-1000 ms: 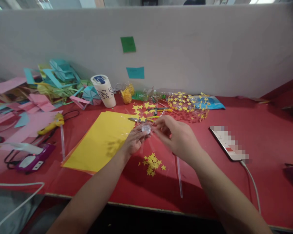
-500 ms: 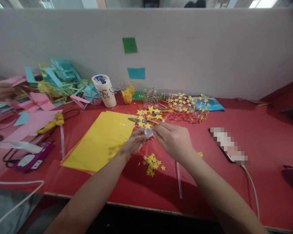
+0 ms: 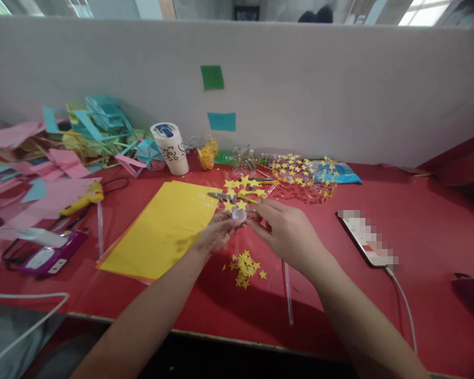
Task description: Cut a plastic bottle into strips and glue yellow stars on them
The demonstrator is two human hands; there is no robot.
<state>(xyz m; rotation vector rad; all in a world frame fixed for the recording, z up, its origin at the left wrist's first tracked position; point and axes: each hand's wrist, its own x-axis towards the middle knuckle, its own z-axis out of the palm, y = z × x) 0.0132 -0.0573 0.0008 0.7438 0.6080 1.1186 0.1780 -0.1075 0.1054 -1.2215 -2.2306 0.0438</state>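
A clear plastic piece with a round whitish end (image 3: pixel 239 216), seemingly part of a bottle, is held up over the table between both hands. Yellow paper stars (image 3: pixel 244 181) stand around its far side. My left hand (image 3: pixel 217 231) grips it from the left, fingers curled beneath. From the right, my right hand (image 3: pixel 286 221) has its thumb and fingers closed at its edge; its fingertips are partly hidden. Just below the hands, a pile of loose yellow stars (image 3: pixel 245 268) lies on the red table (image 3: pixel 237 310). Scissors (image 3: pixel 219 196) rest behind the left hand.
Yellow paper sheets (image 3: pixel 150 237) lie to the left, with a yellow glue gun (image 3: pixel 82 199) and purple power strip (image 3: pixel 55 255) beyond. Folded paper (image 3: pixel 102 118), a white cup (image 3: pixel 171 150) and a star-covered plastic piece (image 3: pixel 296 171) stand along the partition. A phone (image 3: pixel 365 239) is right.
My right hand's fingers have shifted slightly on the plastic piece, and its round end has turned a little towards me. Another person's hand at the far left has left the view.
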